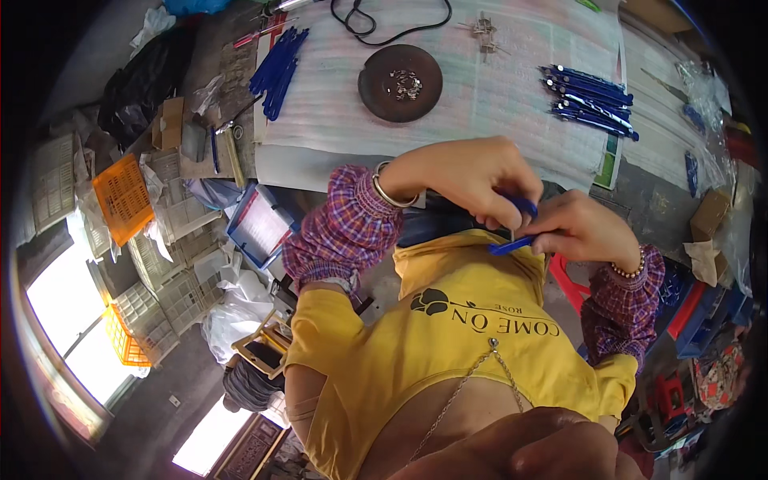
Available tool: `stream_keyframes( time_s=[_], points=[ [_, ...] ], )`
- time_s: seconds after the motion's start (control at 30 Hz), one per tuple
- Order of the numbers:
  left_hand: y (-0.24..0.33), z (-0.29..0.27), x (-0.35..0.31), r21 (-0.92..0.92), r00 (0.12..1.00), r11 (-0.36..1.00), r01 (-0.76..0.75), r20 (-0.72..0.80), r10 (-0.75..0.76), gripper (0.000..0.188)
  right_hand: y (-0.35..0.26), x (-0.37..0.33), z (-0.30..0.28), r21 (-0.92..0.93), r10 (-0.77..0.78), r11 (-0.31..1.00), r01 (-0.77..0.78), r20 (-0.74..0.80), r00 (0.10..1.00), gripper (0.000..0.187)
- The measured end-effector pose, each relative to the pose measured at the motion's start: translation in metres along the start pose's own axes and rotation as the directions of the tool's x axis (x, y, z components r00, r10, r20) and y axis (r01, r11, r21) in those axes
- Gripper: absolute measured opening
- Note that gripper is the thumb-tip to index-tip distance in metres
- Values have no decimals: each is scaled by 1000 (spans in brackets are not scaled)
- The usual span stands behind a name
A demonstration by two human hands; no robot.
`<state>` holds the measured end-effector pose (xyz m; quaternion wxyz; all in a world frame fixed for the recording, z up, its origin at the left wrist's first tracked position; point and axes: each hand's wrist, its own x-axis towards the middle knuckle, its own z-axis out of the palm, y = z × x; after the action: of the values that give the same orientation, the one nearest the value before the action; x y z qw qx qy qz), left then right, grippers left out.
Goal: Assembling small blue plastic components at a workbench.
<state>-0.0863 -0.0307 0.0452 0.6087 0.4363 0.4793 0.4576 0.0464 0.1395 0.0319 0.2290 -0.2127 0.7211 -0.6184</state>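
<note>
In front of my yellow apron, near the table's front edge, my two hands are close together. My left hand [488, 180] is closed, thumb and fingers pinching a dark blue plastic piece [525, 205]. My right hand [582, 228] is also closed, around a brighter blue slim piece [510, 246] whose end sticks out toward the left. Between them a small light-coloured bit shows; I cannot tell which piece it belongs to. Beyond the hands, a round dark brown dish [376, 92] holds many tiny shiny metal parts [405, 85].
Blue slim sticks lie bundled at the table's left [280, 70] and, with silvery ends, at its right [592, 104]. A black cord [408, 34] curls behind the dish. Small metal pieces [484, 36] lie beside it. Left are a blue bin [260, 224] and an orange crate [122, 200].
</note>
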Motion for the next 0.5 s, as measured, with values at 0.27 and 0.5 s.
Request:
stream_keyframes(
  time_s=[0.27, 0.5],
  points=[
    [-26, 46, 9, 967, 891, 252, -35, -84, 447, 11, 38, -1, 43, 103, 336, 939, -328, -473, 814, 20],
    [-39, 33, 13, 599, 568, 791, -122, -611, 551, 16, 31, 8, 55, 406, 312, 899, 165, -857, 410, 26]
  ],
)
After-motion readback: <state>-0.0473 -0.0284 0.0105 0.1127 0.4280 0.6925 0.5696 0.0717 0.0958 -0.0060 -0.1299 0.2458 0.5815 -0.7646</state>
